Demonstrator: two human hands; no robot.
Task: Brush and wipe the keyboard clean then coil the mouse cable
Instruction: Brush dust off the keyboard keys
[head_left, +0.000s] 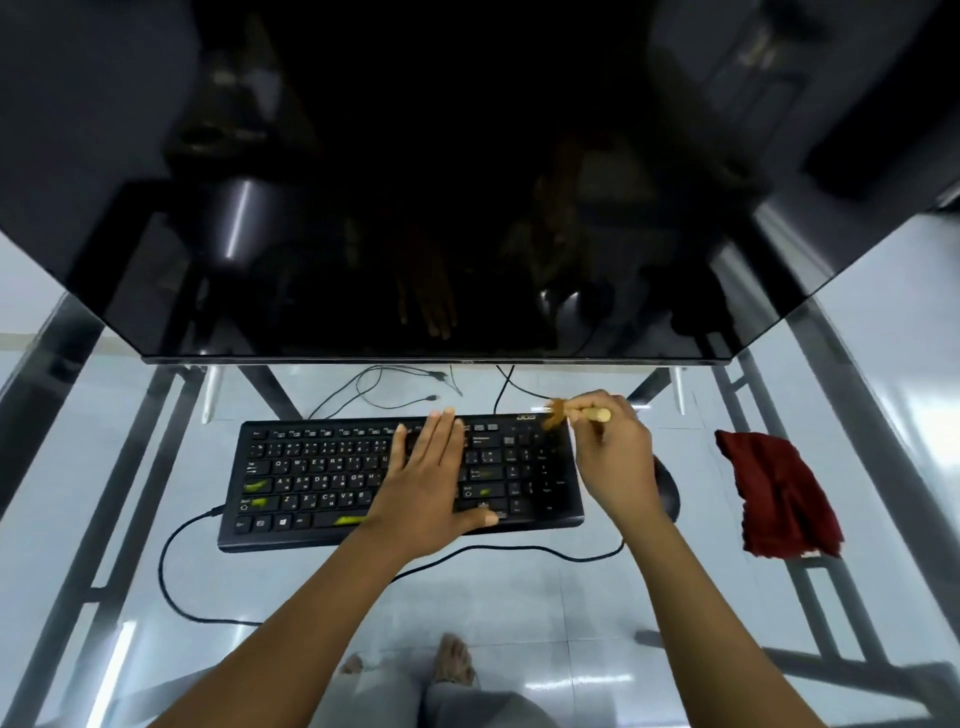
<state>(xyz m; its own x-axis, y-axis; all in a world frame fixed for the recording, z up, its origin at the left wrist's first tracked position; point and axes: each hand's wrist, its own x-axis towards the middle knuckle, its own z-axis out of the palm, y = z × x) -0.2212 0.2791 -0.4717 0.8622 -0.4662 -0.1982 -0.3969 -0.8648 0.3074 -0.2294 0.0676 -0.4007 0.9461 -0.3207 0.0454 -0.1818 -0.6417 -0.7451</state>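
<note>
On one keyboard (322, 467), left hand (423, 478) flat (grip wide), right hand (613, 457) pinching one brush (596, 414)

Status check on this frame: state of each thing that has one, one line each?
monitor: screen dark.
keyboard: flat on the desk, green marks on some keys.
left hand: flat, fingers straight, pressing on the keyboard.
right hand: grips the brush.
brush: held, bristles at the keyboard's top right corner.
red cloth: crumpled, lying untouched at right.
mouse: mostly hidden behind the right wrist.
cable: loose, uncoiled.
</note>
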